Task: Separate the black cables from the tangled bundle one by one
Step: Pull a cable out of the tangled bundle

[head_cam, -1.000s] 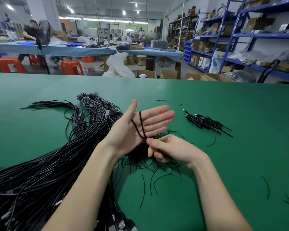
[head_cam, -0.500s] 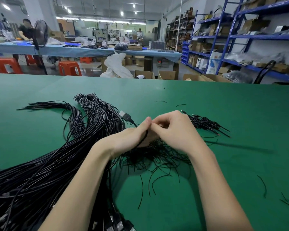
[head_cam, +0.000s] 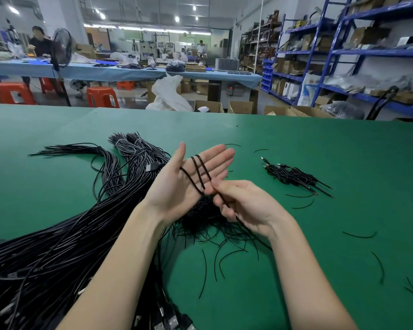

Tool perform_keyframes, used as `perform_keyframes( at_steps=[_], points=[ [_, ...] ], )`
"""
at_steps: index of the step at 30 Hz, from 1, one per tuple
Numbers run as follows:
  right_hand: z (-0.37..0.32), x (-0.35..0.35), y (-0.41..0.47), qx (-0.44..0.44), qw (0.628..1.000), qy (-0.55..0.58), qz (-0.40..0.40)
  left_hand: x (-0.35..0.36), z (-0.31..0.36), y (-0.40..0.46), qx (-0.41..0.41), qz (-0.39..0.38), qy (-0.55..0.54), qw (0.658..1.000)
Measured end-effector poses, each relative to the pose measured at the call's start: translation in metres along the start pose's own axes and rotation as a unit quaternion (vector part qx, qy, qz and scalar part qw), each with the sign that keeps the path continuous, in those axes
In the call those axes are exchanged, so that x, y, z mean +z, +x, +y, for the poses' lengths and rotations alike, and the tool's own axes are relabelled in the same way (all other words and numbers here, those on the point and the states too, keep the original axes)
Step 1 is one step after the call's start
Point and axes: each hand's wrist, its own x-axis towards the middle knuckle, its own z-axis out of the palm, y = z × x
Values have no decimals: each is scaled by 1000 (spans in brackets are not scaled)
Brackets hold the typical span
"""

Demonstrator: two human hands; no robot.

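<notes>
My left hand [head_cam: 188, 184] lies flat, fingers [head_cam: 215, 158] straight, 3 black cables [head_cam: 198, 172] across its palm; right hand [head_cam: 246, 206] pinches 1. I should draw it slowly clear of the tangled bundle [head_cam: 208, 220] on the bench [head_cam: 320, 270].

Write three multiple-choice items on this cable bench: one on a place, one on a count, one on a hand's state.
1. Where does the small pile of finished cables lie?
A. right of the hands
B. on a stool
C. left of the big bundle

2. How many strands cross the left palm?
A. one
B. three
C. six

3. How is the left hand held?
A. fist
B. flat and open, palm up
C. pressed on the table

Answers: 1 A, it sits on the green table beyond the right hand. 2 B, three black strands show. 3 B, its fingers are straight.
</notes>
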Motion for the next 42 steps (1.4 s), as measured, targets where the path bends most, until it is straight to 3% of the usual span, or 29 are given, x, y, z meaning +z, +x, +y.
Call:
perform_keyframes(
  at_steps=[4, 8, 11, 14, 16, 18, 20, 22, 28, 31, 34, 37, 40, 42],
  points=[
    [13, -15, -5, 25, 997, -65, -43, -4, 10, -7, -23, -89, 13, 996],
    [6, -23, -12, 19, 966, -254, 30, -3, 12, -13, -206, -167, 153, 952],
    [-10, -25, -15, -16, 931, -353, 91, 6, 2, -10, -325, -113, 355, 870],
    [-20, -15, -10, -65, 898, -403, 164, 4, -7, -4, -281, -2, 452, 847],
    [-21, -6, -5, -84, 918, -330, 204, -4, -11, 3, -217, 70, 470, 853],
    [-20, 4, -2, -64, 966, -156, 195, -12, -13, 8, -168, 136, 425, 879],
    [-20, 8, 0, -47, 977, -86, 188, -10, -16, 11, -133, 158, 363, 909],
    [-19, 8, -1, -32, 981, -78, 173, -6, -18, 12, -105, 174, 287, 936],
    [-8, 6, 2, -16, 983, -97, 153, 3, -13, 13, -63, 150, 166, 973],
    [-4, 5, 5, -14, 980, -92, 174, 5, -15, 12, -28, 145, 221, 964],
    [-3, 1, 4, 13, 967, -155, 200, 2, -17, 10, 9, 144, 286, 947],
    [-10, -10, -6, 19, 963, -207, 172, 4, -13, 8, 8, 117, 263, 958],
    [-20, -22, -17, -36, 979, -146, 140, 8, -10, 6, -1, 79, 223, 971],
    [-27, -23, -22, -96, 974, -171, 111, 11, -9, 5, -10, 64, 221, 973]
  ],
)
